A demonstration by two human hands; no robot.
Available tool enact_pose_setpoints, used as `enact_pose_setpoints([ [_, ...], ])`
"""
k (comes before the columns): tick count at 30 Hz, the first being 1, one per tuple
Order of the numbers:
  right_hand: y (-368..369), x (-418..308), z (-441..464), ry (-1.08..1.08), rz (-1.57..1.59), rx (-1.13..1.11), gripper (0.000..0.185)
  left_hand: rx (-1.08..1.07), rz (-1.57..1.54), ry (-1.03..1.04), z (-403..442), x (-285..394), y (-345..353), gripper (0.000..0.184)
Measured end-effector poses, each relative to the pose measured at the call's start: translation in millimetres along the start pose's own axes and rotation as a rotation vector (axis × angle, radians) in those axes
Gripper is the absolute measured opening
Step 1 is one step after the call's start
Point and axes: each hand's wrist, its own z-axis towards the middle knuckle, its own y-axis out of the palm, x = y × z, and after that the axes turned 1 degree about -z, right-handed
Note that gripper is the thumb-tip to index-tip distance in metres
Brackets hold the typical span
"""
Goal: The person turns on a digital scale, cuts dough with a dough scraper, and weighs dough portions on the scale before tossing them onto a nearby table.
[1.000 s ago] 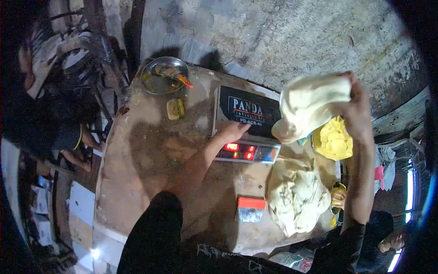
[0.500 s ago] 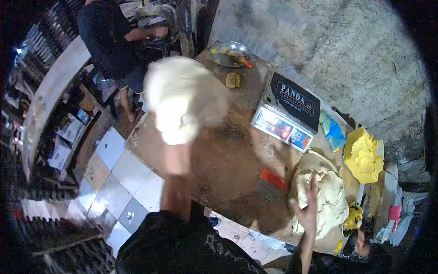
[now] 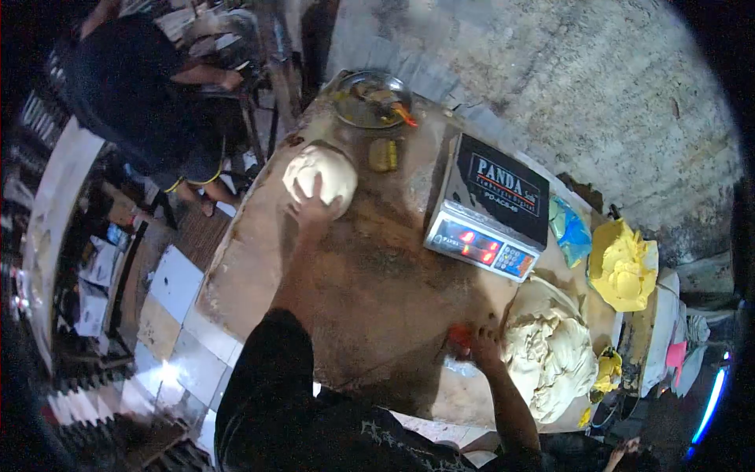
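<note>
My left hand [image 3: 314,206] rests with spread fingers on a rounded lump of dough [image 3: 321,177] at the table's left edge. My right hand [image 3: 481,344] is closed around the red handle of a scraper [image 3: 461,340], whose blade points down to the tabletop. Just right of that hand lies a large, wrinkled mass of dough [image 3: 550,346]. Behind it stands a digital scale [image 3: 491,204] with a black top marked PANDA and red lit digits.
A metal bowl [image 3: 372,100] and a small yellowish block [image 3: 383,155] sit at the table's back. Yellow material [image 3: 624,265] and a blue bag [image 3: 572,232] lie right of the scale. Another person [image 3: 134,94] stands at the far left; another person's hand [image 3: 623,452] shows at lower right.
The dough lump swung from beside the scale over to the left and came down on the table under my left hand. My right hand, free half a second ago, has taken hold of the scraper.
</note>
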Motion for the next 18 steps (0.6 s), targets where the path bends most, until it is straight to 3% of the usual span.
enact_pose_setpoints([
  [1, -13, -5, -8, 0.014, -0.013, 0.044, 0.085, -0.067, -0.240, -0.085, 9, -16, -7, 0.047],
  [2, -30, -11, -15, 0.029, -0.026, 0.088, 0.078, -0.157, -0.678, -0.244, 19, -34, -20, 0.042],
  [3, -21, -7, -12, -0.184, 0.376, 0.018, 0.069, -0.238, -1.291, -0.490, 26, -51, -39, 0.037],
  [4, -12, -4, -23, -0.238, 0.598, 0.006, 0.065, -0.287, -1.627, -0.604, 26, -57, -56, 0.033],
  [5, -4, -1, -33, -0.293, 0.820, -0.017, 0.060, -0.359, -1.781, -0.623, 16, -56, -70, 0.032],
  [7, 8, -29, -57, -0.086, 1.310, 0.182, 0.055, -0.543, -1.845, -0.473, -26, -33, -71, 0.038],
  [9, 49, -44, -83, 0.149, 1.020, 0.383, 0.058, -0.543, -2.025, -0.790, -94, 57, -88, 0.041],
  [10, 76, -52, -97, 0.249, 0.503, 0.403, 0.062, -0.494, -2.094, -0.964, -128, 91, -101, 0.042],
  [12, 57, -74, -124, 0.265, 0.606, 0.378, 0.071, -0.763, -2.404, -0.675, -179, 122, -48, 0.040],
  [14, 58, -97, -141, 0.403, 0.669, 0.191, 0.070, -0.487, -2.288, 0.146, -238, 200, 47, 0.029],
  [15, 58, -104, -144, 0.397, 0.678, 0.199, 0.070, 0.053, -1.924, 0.372, -272, 271, 51, 0.022],
  [16, 59, -110, -148, 0.356, 0.630, 0.187, 0.068, -0.007, -1.328, 0.543, -272, 300, -29, 0.022],
  [18, 64, -90, -158, 0.291, 0.574, 0.194, 0.066, -0.352, -1.260, 0.363, -298, 346, -18, 0.019],
])
